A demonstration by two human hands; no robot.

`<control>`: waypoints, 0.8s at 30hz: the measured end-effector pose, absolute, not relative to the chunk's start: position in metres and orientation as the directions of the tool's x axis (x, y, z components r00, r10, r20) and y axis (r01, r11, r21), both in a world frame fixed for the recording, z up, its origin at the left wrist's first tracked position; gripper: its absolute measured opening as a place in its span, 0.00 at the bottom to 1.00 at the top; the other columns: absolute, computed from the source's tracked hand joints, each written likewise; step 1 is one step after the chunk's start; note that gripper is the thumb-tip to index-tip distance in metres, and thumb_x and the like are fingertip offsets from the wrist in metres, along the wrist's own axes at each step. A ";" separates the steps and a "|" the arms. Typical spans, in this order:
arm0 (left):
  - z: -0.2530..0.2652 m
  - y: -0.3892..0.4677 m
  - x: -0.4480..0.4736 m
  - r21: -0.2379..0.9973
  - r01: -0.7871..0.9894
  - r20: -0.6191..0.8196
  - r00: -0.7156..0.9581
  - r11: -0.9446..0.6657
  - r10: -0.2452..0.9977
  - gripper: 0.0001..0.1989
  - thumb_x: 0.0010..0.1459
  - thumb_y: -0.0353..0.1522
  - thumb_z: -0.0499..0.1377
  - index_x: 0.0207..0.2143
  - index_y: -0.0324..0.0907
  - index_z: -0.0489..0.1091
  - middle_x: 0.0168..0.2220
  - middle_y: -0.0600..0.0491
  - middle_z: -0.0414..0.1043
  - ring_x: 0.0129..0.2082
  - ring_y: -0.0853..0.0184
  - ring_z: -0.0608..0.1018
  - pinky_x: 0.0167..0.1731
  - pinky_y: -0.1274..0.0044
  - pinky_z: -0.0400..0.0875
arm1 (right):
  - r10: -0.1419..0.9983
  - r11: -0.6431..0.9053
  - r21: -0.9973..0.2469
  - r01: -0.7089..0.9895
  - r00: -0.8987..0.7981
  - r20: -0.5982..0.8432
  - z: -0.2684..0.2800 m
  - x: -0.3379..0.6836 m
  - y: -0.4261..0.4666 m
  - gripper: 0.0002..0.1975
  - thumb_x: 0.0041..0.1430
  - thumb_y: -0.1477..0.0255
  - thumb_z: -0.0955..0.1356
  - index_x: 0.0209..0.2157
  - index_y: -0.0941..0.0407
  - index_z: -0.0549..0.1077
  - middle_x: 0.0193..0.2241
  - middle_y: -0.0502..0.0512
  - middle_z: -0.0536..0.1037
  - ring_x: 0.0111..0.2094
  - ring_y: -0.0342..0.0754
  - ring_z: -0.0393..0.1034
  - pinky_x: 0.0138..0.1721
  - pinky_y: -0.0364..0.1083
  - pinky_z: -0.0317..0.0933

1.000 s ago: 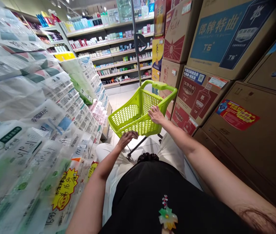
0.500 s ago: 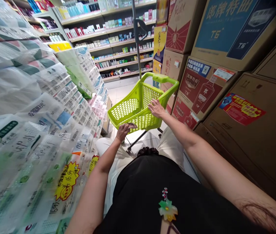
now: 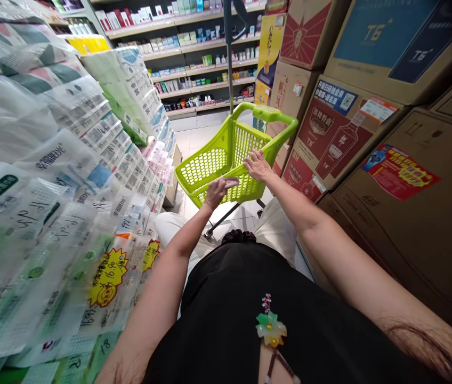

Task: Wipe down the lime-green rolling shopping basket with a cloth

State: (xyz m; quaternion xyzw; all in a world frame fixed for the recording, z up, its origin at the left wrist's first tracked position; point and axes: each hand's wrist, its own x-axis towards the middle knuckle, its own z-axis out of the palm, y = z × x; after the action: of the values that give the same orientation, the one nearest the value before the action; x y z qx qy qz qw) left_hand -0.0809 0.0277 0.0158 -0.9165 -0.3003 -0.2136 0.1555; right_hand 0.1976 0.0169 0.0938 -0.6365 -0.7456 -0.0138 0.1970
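Note:
A lime-green plastic shopping cart [image 3: 206, 169] with a perforated basket stands in front of my legs. My right hand [image 3: 258, 166] rests at the cart's near side rim, fingers bent over the edge. Over the same rim, further left, is my left hand [image 3: 217, 192], with its fingers curled. A pale pinkish shape shows at its fingertips; whether it is a small object or part of the fingers, I cannot tell. The part of the basket's inside that shows is bare green plastic.
Wrapped tissue packs [image 3: 110, 133] with yellow price tags [image 3: 108, 278] are stacked on the left. Cardboard cartons [image 3: 330, 133] rise on the right. Beyond the cart, a pole [image 3: 230, 74] stands before shelves [image 3: 206, 69] of small boxed goods and bottles. Pale floor tiles [image 3: 198, 137] lie between.
My left hand has risen and moved right over the basket's near rim. My right hand stays at the rim. The view has tipped down slightly.

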 end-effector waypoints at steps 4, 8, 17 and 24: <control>-0.010 0.016 -0.084 -0.239 0.504 0.371 0.837 -0.830 0.401 0.14 0.68 0.28 0.53 0.48 0.41 0.78 0.50 0.42 0.76 0.56 0.55 0.74 0.59 0.60 0.66 | 0.940 0.188 -0.234 0.954 -0.106 0.323 0.092 0.200 0.017 0.32 0.74 0.57 0.47 0.59 0.57 0.71 0.70 0.62 0.61 0.76 0.57 0.39 0.77 0.64 0.31; -0.014 0.019 -0.081 -0.258 0.523 0.378 0.828 -0.813 0.413 0.14 0.70 0.30 0.52 0.47 0.41 0.78 0.49 0.41 0.75 0.56 0.53 0.73 0.57 0.58 0.67 | 0.943 0.190 -0.245 0.951 -0.108 0.314 0.090 0.205 0.023 0.33 0.74 0.56 0.48 0.61 0.57 0.70 0.71 0.62 0.60 0.77 0.57 0.35 0.77 0.66 0.29; 0.005 0.022 -0.066 -0.162 0.525 0.375 0.816 -0.835 0.440 0.13 0.70 0.30 0.52 0.47 0.43 0.77 0.51 0.41 0.74 0.55 0.52 0.73 0.53 0.59 0.68 | 0.965 0.105 -0.281 0.954 -0.029 0.261 0.090 0.204 0.036 0.34 0.74 0.55 0.48 0.61 0.58 0.71 0.74 0.59 0.55 0.77 0.57 0.32 0.77 0.64 0.30; -0.004 0.013 -0.067 -0.083 0.619 0.448 0.723 -0.781 0.526 0.17 0.69 0.28 0.51 0.53 0.40 0.76 0.56 0.38 0.73 0.60 0.49 0.70 0.57 0.56 0.65 | 0.964 0.068 -0.321 0.945 0.022 0.267 0.080 0.196 0.037 0.36 0.73 0.53 0.48 0.67 0.60 0.64 0.76 0.59 0.45 0.78 0.57 0.26 0.77 0.64 0.29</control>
State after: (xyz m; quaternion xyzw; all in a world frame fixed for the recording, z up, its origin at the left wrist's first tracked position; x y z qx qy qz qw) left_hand -0.0666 0.0133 -0.0035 -0.9211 -0.3109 -0.2046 0.1140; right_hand 0.1964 0.0371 0.0797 -0.6825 -0.6991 0.0220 0.2123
